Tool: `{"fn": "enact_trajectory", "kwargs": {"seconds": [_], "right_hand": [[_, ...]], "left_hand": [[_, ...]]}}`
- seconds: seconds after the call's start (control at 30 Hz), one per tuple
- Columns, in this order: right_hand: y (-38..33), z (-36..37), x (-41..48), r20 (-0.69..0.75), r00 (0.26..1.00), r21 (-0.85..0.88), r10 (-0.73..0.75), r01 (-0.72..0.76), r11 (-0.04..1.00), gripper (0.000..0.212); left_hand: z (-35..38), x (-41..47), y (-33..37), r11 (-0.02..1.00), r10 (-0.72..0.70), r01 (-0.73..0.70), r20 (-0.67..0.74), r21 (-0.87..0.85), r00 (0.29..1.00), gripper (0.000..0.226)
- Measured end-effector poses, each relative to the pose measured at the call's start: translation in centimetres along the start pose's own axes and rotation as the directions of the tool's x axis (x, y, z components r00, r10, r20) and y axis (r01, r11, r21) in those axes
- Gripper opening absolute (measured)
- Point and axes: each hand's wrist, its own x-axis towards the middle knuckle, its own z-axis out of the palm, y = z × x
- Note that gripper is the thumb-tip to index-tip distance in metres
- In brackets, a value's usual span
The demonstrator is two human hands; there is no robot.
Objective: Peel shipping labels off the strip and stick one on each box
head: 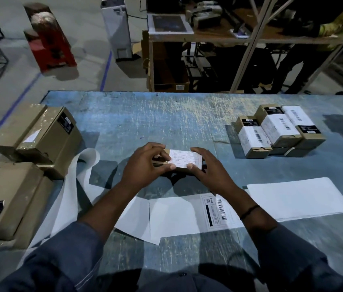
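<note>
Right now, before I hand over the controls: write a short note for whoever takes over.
Left hand and right hand both grip the small box in the middle, thumbs on its white label.
Done: labelled boxes grouped at far right.
Left to do: brown boxes at left show no shipping label; one printed label lies on the strip in front.

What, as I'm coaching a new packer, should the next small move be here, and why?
Probably smooth the label flat with the thumbs. It already lies on top of the small box, which the left hand and right hand hold at its ends, fingers at the label's edges, so pressing it down seems the remaining step.
</note>
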Motion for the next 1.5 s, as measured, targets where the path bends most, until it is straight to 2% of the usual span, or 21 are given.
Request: {"fn": "enact_trajectory", "kwargs": {"seconds": [0.07,0.13,0.23,0.37,0.5,0.57,0.63,0.77,0.83,0.93,1.1,1.23,1.37,1.5], "right_hand": [[0.7,0.3,-0.3,-0.014,0.991,-0.132,-0.130,0.127,0.983,0.056],[0.7,0.6,-0.4,-0.060,0.983,-0.222,-0.176,0.159,0.962,0.059],[0.2,1.5,0.0,-0.183,0.964,-0.255,-0.192,0.142,0.956,0.059],[0.1,2.4,0.5,-0.265,0.934,-0.357,-0.240,0.136,0.924,0.062],[-0.5,2.5,1.3,-0.297,0.945,-0.393,-0.137,0.010,0.920,0.063],[-0.9,2.6,1.6,-0.300,0.951,-0.355,-0.077,-0.037,0.934,0.065],[-0.9,2.2,1.7,-0.244,0.970,-0.225,0.003,-0.059,0.972,0.066],[0.4,-0.8,1.9,0.029,0.998,0.103,0.059,-0.061,0.993,0.050],[1.5,-2.4,1.4,0.160,0.986,0.268,0.057,-0.099,0.958,0.052],[2.3,-3.6,1.1,0.270,0.962,0.393,0.039,-0.147,0.908,0.059],[2.2,-3.8,1.1,0.285,0.958,0.388,0.033,-0.147,0.910,0.059],[1.1,-2.5,1.5,0.164,0.981,0.390,0.107,-0.164,0.906,0.040],[0.4,-1.0,1.4,0.103,0.992,0.147,0.075,-0.090,0.985,0.038],[0.3,-0.6,0.6,0.104,0.993,0.127,0.058,-0.071,0.989,0.049]], "left_hand": [[0.1,0.1,-0.1,0.997,0.042,-0.040,-0.022,0.058,0.999,0.032],[0.3,0.0,-0.2,0.991,0.089,-0.084,-0.038,0.106,0.995,0.033],[0.7,-0.2,-0.3,0.985,0.111,-0.103,-0.048,0.141,0.993,0.030],[0.5,0.1,-1.0,0.989,0.116,-0.115,-0.011,0.093,0.993,0.023],[-0.2,0.9,-1.6,0.993,0.118,-0.119,0.038,0.016,0.992,0.019],[-0.3,1.2,-1.6,0.994,0.107,-0.107,0.056,-0.008,0.993,0.018],[-0.4,1.4,-1.6,0.994,0.114,-0.113,0.071,-0.009,0.991,0.017],[-0.7,1.8,-1.3,0.994,0.112,-0.110,0.096,-0.024,0.989,0.013],[-0.8,1.8,-1.4,0.994,0.107,-0.103,0.111,-0.042,0.988,0.013],[-0.8,1.7,-1.5,0.994,0.100,-0.094,0.112,-0.057,0.989,0.012],[-0.8,1.5,-1.1,0.993,0.115,-0.114,0.123,-0.018,0.986,0.012],[-0.9,1.8,-0.2,0.998,0.057,-0.060,0.128,0.021,0.990,0.016],[0.8,1.5,-0.2,0.950,0.045,-0.087,0.143,0.299,0.989,0.044],[1.8,0.1,-2.0,0.874,0.116,-0.161,0.124,0.458,0.985,0.054]]}}
